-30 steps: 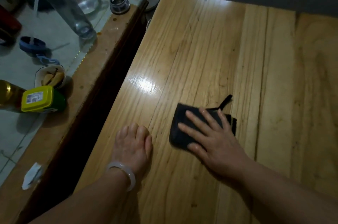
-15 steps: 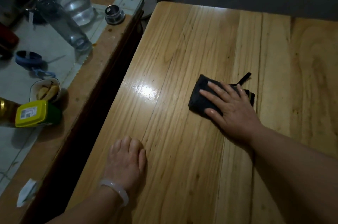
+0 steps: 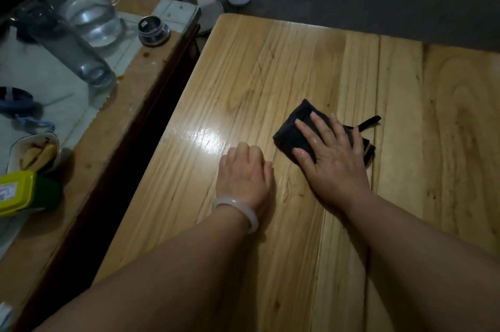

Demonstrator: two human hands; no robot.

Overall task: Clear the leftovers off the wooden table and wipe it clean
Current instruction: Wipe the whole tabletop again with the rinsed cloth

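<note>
A dark folded cloth (image 3: pixel 292 134) with a small loop strap lies on the pale wooden table (image 3: pixel 270 66) near its middle. My right hand (image 3: pixel 331 153) presses flat on the cloth with straight fingers. My left hand (image 3: pixel 244 172), with a pale bangle on the wrist, rests on the bare wood just left of the cloth, its fingers bent down against the surface and holding nothing. A wet sheen shows on the wood left of the hands.
A second table (image 3: pixel 108 126) stands at the left across a dark gap. It carries a clear water jug (image 3: pixel 92 17), a lying bottle (image 3: pixel 70 52), a small metal cup (image 3: pixel 153 29), a bowl with scraps (image 3: pixel 32 153) and a yellow-lidded jar (image 3: pixel 24 191). Grey floor lies beyond.
My right hand slid the cloth away from me across the table and then a little back to the left. My left hand moved forward, closer to the cloth.
</note>
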